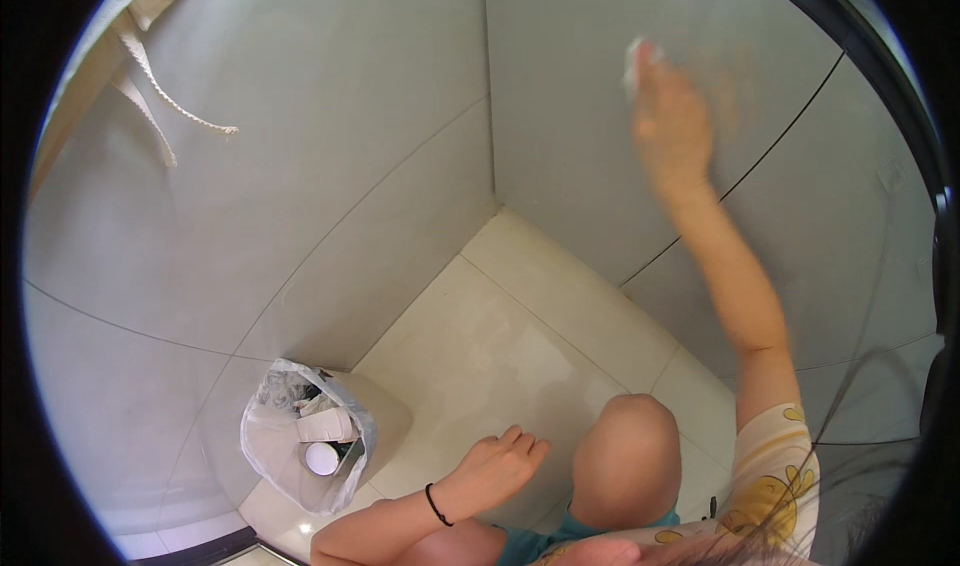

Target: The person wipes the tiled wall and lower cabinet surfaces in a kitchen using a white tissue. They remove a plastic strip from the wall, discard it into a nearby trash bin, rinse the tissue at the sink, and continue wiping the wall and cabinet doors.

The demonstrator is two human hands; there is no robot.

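Note:
My right hand (675, 127), blurred, is stretched up against the grey tiled wall (570, 93) on the right. It grips a small crumpled white and pinkish-red wipe or cloth (639, 65), too blurred to name more exactly; the wipe is at the wall's surface. My left hand (501, 467) hangs low over the floor, left of my bent knee (626, 457). Its fingers are loosely curled, and I see nothing in them, though the palm is turned away. A dark band (436, 504) circles the left wrist.
A bin (390, 408) with a white plastic liner (262, 450) stands against the left wall, holding a white cup, a round white lid and crumpled waste. Pale cords (176, 101) hang at upper left. Cream floor tiles (480, 341) meet both walls. A black frame (832, 11) curves at upper right.

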